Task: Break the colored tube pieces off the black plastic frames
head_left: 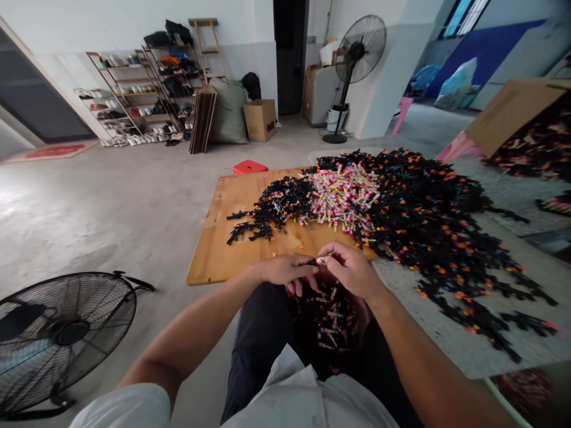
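My left hand (292,272) is closed on a small black toy gun part, mostly hidden by its fingers. Against it, my right hand (348,267) pinches a small pale, colourful piece (322,260) at the black part's end. Both hands meet above a reddish tub (362,315) between my legs, which holds black toys and colourful tubes (332,321). Beyond them, on a wooden board (214,255), lie a pile of pink and white tubes (343,193) and black toy guns (285,202) with orange tips.
A larger heap of black toy guns (428,202) spreads over the grey table at the right. A floor fan (71,333) stands at the left, a red stool (250,167) behind the board. An open carton (513,116) stands at the right back.
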A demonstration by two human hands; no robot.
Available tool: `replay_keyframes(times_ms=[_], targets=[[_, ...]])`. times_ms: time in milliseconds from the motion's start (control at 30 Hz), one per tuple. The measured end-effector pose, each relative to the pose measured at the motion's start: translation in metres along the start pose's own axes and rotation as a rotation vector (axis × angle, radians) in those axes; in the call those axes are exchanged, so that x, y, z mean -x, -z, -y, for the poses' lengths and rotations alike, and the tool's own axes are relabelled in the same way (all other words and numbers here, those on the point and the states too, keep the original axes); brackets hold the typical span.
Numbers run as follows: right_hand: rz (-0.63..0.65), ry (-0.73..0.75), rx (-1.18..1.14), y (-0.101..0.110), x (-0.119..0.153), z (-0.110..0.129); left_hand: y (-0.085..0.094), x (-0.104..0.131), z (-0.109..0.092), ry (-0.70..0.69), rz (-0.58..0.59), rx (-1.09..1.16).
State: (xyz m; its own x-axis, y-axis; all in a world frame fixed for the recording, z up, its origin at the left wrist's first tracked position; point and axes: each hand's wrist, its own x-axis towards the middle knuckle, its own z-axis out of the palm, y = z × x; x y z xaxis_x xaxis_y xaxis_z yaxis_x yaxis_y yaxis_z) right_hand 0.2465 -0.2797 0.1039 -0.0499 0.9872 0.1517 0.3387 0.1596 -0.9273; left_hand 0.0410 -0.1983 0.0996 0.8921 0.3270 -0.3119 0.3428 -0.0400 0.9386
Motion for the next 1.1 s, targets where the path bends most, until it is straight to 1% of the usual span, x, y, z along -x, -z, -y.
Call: replay_keyframes(times_ms=[100,133,200,233,267,300,367,433,500,600,667,767,800,867,967,1033,1100], targets=[[-0.016,-0.055,-0.002,-0.002,0.000,-0.017,-0.010,-0.004,0.015,-0.179,-0.283,-0.272],[0.009,-0.086,-0.006,-0.001,0.000,-0.027,-0.011,-0.004,0.020,-0.207,-0.336,-0.361],[0.119,-0.168,0.037,-0.001,0.001,-0.050,-0.009,-0.004,0.031,-0.186,-0.376,-0.479],[0.193,-0.216,0.091,-0.001,0.003,-0.064,-0.004,-0.004,0.037,-0.151,-0.398,-0.511],[0.278,-0.279,0.168,-0.002,0.005,-0.078,0.003,-0.003,0.044,-0.101,-0.451,-0.537],[0.365,-0.353,0.254,-0.003,0.007,-0.092,0.013,-0.002,0.050,-0.035,-0.539,-0.563],[0.520,-0.504,0.405,-0.006,0.014,-0.117,0.038,0.000,0.061,0.165,-0.773,-0.618],[0.629,-0.618,0.492,-0.008,0.022,-0.135,0.063,0.003,0.071,0.364,-0.946,-0.649],[0.685,-0.674,0.538,-0.008,0.027,-0.143,0.085,0.005,0.077,0.477,-1.031,-0.657],[0.711,-0.691,0.638,-0.003,0.019,-0.139,0.107,0.002,0.079,0.590,-1.073,-0.656],[0.656,-0.635,0.711,0.002,0.000,-0.127,0.115,-0.004,0.077,0.656,-1.049,-0.667],[0.465,-0.503,0.807,0.009,-0.044,-0.105,0.121,-0.012,0.076,0.669,-0.982,-0.704],[0.389,-0.470,0.836,0.010,-0.061,-0.098,0.123,-0.014,0.077,0.648,-0.975,-0.712],[0.242,-0.439,0.884,0.011,-0.095,-0.089,0.124,-0.017,0.081,0.577,-0.997,-0.699],[0.046,-0.467,0.925,0.008,-0.138,-0.086,0.125,-0.016,0.091,0.449,-1.051,-0.639],[-0.064,-0.514,0.935,0.004,-0.158,-0.089,0.127,-0.014,0.097,0.378,-1.088,-0.587],[-0.141,-0.560,0.930,0.000,-0.170,-0.094,0.128,-0.011,0.102,0.309,-1.126,-0.500]])
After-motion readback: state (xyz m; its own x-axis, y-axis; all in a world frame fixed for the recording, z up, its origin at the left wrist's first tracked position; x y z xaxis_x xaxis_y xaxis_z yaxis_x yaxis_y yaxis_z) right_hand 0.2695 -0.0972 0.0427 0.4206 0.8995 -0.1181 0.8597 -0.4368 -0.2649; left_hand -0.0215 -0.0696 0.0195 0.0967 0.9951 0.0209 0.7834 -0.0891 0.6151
